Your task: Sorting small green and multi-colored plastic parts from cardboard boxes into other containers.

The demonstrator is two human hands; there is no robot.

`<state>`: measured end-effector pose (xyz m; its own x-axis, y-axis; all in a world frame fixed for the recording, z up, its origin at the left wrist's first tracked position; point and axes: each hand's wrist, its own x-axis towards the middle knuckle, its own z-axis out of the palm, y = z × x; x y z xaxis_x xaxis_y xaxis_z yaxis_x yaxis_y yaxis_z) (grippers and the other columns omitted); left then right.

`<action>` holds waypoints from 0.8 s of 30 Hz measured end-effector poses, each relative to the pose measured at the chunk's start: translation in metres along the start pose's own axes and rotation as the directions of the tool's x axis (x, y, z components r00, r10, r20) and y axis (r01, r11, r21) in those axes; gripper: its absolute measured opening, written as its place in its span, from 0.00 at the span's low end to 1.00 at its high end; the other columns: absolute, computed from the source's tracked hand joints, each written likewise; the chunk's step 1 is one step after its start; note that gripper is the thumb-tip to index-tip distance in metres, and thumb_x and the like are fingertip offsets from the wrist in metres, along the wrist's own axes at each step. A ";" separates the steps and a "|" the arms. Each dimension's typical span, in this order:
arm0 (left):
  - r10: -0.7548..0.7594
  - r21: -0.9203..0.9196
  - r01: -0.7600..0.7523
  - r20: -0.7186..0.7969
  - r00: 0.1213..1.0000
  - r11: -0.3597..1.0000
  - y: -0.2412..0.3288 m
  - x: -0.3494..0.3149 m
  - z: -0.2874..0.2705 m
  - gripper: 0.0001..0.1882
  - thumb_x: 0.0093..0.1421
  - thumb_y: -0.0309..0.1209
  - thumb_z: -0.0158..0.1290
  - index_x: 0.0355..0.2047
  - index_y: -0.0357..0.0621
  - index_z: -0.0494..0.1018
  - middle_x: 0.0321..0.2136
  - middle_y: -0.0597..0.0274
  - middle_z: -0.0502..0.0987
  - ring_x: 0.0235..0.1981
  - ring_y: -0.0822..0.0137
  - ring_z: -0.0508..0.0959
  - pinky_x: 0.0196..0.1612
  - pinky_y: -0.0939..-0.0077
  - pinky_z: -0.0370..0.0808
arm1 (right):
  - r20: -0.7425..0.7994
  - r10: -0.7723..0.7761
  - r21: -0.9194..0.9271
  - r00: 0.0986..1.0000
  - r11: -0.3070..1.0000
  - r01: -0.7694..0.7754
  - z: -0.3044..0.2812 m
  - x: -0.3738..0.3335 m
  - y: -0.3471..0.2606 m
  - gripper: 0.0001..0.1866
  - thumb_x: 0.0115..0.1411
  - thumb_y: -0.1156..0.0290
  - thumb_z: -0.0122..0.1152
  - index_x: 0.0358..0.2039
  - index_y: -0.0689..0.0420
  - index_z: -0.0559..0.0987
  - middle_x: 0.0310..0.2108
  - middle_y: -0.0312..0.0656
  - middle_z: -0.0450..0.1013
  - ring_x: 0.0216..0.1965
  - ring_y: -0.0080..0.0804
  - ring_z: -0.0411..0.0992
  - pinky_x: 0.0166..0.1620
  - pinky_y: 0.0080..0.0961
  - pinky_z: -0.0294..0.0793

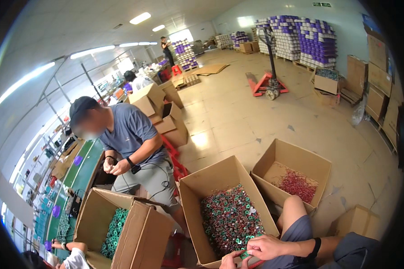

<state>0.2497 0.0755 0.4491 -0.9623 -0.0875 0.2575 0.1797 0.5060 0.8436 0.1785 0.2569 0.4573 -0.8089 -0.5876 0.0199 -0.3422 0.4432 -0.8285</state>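
At the lower edge my left hand (pixel 230 260) and my right hand (pixel 265 246) meet, fingers closed in a pinch around a small green part (pixel 244 255). A thin red piece shows just below my right fingers; what it is I cannot make out. My hands are over the near edge of an open cardboard box (pixel 194 197). That box holds a heap of small green and red parts (pixel 231 219) with shiny bits among them. To its right, another open box (pixel 280 150) contains a pile of thin red pieces (pixel 298 185).
On the left a seated co-worker (pixel 132 134) handles something small beside a green conveyor belt (pixel 83 163). A box of green rings (pixel 115 231) stands in front of them. Another person's arm (pixel 74 251) shows at lower left. Farther back is a red pallet jack (pixel 269 83).
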 end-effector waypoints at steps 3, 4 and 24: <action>0.107 0.062 -0.108 0.018 0.994 0.992 0.005 0.011 0.002 0.18 0.53 0.26 0.64 0.44 0.42 0.74 0.38 0.51 0.78 0.42 0.50 0.78 0.45 0.61 0.76 | -0.002 0.067 0.024 0.998 0.997 -0.067 -0.005 0.004 0.012 0.07 0.61 0.66 0.57 0.32 0.55 0.77 0.29 0.42 0.76 0.32 0.46 0.77 0.34 0.40 0.74; 0.044 0.076 -0.047 0.035 0.998 0.996 0.013 0.009 0.002 0.18 0.53 0.26 0.64 0.44 0.41 0.73 0.38 0.52 0.78 0.41 0.49 0.78 0.44 0.61 0.76 | -0.007 0.100 -0.012 0.995 0.995 -0.100 -0.005 0.000 0.008 0.07 0.61 0.65 0.58 0.32 0.55 0.76 0.29 0.42 0.76 0.32 0.47 0.77 0.35 0.41 0.74; 0.077 -0.041 -0.075 0.059 0.995 0.996 0.005 0.000 0.007 0.26 0.54 0.27 0.62 0.52 0.41 0.67 0.38 0.53 0.77 0.43 0.51 0.78 0.47 0.58 0.72 | -0.213 -0.115 -0.023 0.970 0.993 0.113 0.005 0.000 0.010 0.07 0.49 0.80 0.61 0.20 0.62 0.71 0.16 0.37 0.65 0.18 0.21 0.62 0.22 0.24 0.60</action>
<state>0.2489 0.0838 0.4505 -0.9559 0.0028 0.2938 0.2596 0.4759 0.8403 0.1775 0.2574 0.4463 -0.8473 -0.4766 0.2343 -0.4424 0.3893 -0.8079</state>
